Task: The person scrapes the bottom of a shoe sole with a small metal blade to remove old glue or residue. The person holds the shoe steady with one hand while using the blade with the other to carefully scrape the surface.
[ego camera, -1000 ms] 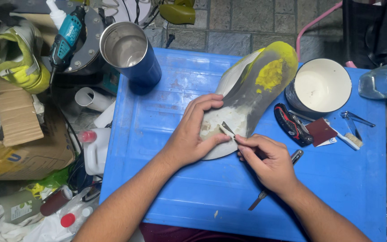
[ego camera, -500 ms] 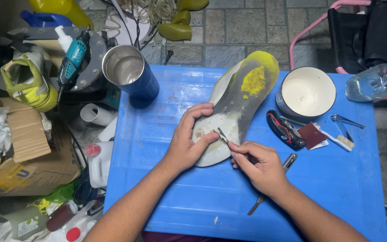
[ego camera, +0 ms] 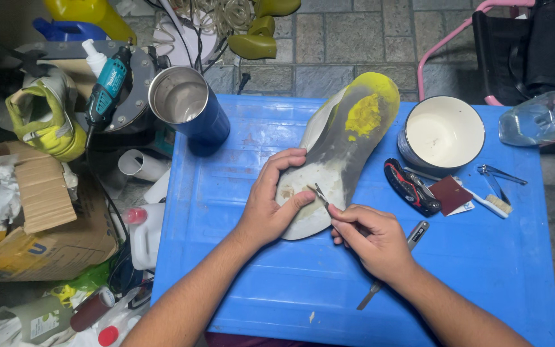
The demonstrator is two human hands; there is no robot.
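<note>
Bright overhead light on the blue table [ego camera: 226, 257], soft shadows; edges dimmer and perhaps slightly blurred.

On the blue bench [ego camera: 483, 270] stand a blue cup [ego camera: 191, 109] and a white bowl [ego camera: 443, 133]; near the bowl lie a folding knife [ego camera: 411, 187], a brush [ego camera: 491, 203] and clippers [ego camera: 496, 177]. Left of the bench are a drill [ego camera: 106, 88], a yellow shoe [ego camera: 43, 122] and a carton [ego camera: 40, 218].
</note>
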